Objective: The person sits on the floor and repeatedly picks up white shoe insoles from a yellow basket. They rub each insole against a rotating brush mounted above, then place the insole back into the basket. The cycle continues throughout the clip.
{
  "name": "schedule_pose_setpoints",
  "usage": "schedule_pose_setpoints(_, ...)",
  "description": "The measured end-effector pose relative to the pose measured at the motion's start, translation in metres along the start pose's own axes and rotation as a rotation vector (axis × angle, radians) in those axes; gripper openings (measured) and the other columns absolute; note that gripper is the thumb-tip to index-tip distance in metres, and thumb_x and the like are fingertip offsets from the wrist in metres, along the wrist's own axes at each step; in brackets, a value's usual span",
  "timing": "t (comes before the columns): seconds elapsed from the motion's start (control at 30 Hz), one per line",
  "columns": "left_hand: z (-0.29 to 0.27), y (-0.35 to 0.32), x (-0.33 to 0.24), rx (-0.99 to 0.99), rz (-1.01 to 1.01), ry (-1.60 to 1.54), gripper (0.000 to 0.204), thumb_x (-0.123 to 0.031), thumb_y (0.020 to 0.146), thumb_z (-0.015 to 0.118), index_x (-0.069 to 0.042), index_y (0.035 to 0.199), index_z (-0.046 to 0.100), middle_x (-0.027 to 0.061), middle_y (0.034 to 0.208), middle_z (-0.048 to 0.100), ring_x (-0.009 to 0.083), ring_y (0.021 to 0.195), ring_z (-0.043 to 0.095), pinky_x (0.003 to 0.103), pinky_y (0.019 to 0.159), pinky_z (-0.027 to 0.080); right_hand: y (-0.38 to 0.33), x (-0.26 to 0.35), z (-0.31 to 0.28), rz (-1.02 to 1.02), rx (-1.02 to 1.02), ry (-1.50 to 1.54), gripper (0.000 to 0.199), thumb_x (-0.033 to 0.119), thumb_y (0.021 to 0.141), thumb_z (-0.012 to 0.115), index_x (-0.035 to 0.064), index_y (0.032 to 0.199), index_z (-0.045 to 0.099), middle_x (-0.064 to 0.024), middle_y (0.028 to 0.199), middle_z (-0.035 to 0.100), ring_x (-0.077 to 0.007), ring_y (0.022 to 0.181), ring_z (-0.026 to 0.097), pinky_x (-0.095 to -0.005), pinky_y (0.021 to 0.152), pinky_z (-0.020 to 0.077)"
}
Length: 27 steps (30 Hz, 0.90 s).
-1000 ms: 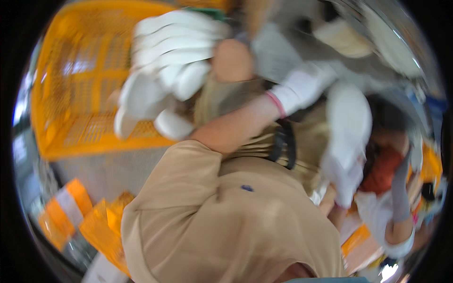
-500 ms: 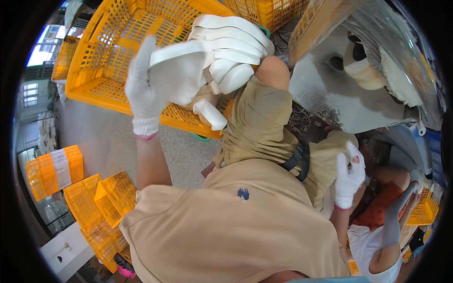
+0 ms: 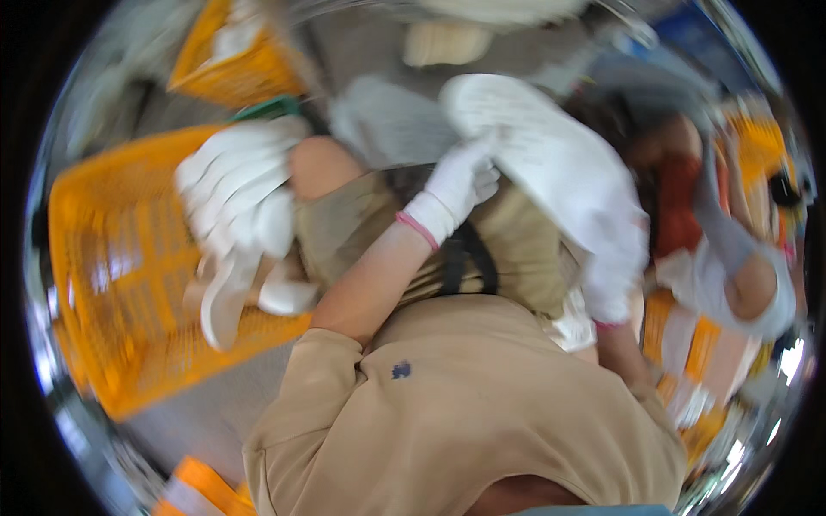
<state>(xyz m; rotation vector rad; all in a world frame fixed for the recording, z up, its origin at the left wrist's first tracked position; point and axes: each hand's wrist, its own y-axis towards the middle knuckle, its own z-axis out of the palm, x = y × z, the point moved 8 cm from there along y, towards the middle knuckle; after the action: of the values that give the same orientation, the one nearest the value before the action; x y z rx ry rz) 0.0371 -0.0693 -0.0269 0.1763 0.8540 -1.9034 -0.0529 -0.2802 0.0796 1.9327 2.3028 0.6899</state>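
A long white shoe sole (image 3: pixel 551 142) is tilted over my right thigh, blurred by motion. My right hand (image 3: pixel 613 262), in a white knitted glove, grips its near end. My left hand (image 3: pixel 460 185), gloved the same way, has curled fingers pinching the sole's left edge. To the left, a bunch of white soles (image 3: pixel 237 185) leans together beside my left knee, over the edge of a yellow crate (image 3: pixel 138 396). Part of another white piece (image 3: pixel 572 327) shows below my right hand, its shape unclear.
A second yellow crate (image 3: pixel 241 77) with white pieces stands at the far left. A grey surface (image 3: pixel 370 52) lies ahead of my knees. At the right sits another person (image 3: pixel 740 275), with yellow crates (image 3: pixel 757 146) nearby.
My view has swung right. My left hand has left the bunch of soles at the crate and come across to my right hand. The right hand, empty before, now grips a sole.
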Motion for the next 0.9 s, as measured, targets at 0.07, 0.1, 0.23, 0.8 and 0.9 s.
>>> schedule_pose_setpoints(0.07, 0.024, 0.040, 0.024, 0.027, -0.012, -0.231, 0.030, -0.015, 0.097, 0.072, -0.004, 0.125, 0.065, 0.0110, 0.114, 0.072, 0.0264, 0.102, 0.072, 0.039, 0.091, 0.060, -0.016, 0.007, 0.010, 0.266, 0.018, 0.401, 0.028, 0.000, 0.098, 0.054, -0.0040, 0.124, 0.066, -0.0204, 0.139, 0.057, -0.0294, 0.120, 0.061, -0.0438, 0.103, 0.0508)
schedule_pose_setpoints(0.1, 0.025, 0.062, 0.026, -0.002, 0.010, -0.224, 0.030, -0.013, 0.098, 0.070, -0.004, 0.126, 0.065, 0.0112, 0.115, 0.072, 0.0267, 0.101, 0.072, 0.040, 0.091, 0.060, -0.016, 0.007, 0.023, 0.447, 0.026, 0.728, 0.029, 0.001, 0.097, 0.055, -0.0025, 0.125, 0.065, -0.0226, 0.139, 0.056, -0.0313, 0.120, 0.061, -0.0452, 0.103, 0.0506)
schedule_pose_setpoints(0.23, 0.048, 0.129, -0.002, 0.260, 0.312, -0.078, 0.039, -0.028, 0.103, 0.060, 0.000, 0.130, 0.063, 0.0152, 0.128, 0.069, 0.0286, 0.117, 0.066, 0.043, 0.104, 0.053, 0.049, 0.039, 0.006, 0.181, -0.284, 0.419, 0.026, 0.007, 0.093, 0.061, 0.0009, 0.119, 0.064, -0.0287, 0.127, 0.058, -0.0388, 0.113, 0.063, -0.0467, 0.095, 0.0530)
schedule_pose_setpoints(0.8, 0.008, 0.143, -0.004, -0.084, 0.335, 0.168, 0.049, -0.032, 0.101, 0.066, 0.005, 0.133, 0.060, 0.0101, 0.125, 0.067, 0.0249, 0.109, 0.066, 0.037, 0.095, 0.054, 0.145, 0.019, 0.073, 0.181, 0.069, 0.559, 0.068, 0.043, 0.082, 0.074, 0.0001, 0.133, 0.055, -0.0254, 0.122, 0.066, -0.0417, 0.118, 0.064, -0.0432, 0.099, 0.0534)
schedule_pose_setpoints(0.9, 0.035, 0.178, 0.017, -0.101, 0.162, 0.035, 0.053, -0.036, 0.102, 0.067, 0.007, 0.132, 0.057, 0.0129, 0.125, 0.066, 0.0262, 0.110, 0.066, 0.039, 0.091, 0.057, 0.140, 0.000, 0.052, 0.370, -0.071, 0.480, 0.075, 0.040, 0.079, 0.077, -0.0004, 0.137, 0.054, -0.0252, 0.116, 0.068, -0.0425, 0.111, 0.067, -0.0436, 0.093, 0.0555)
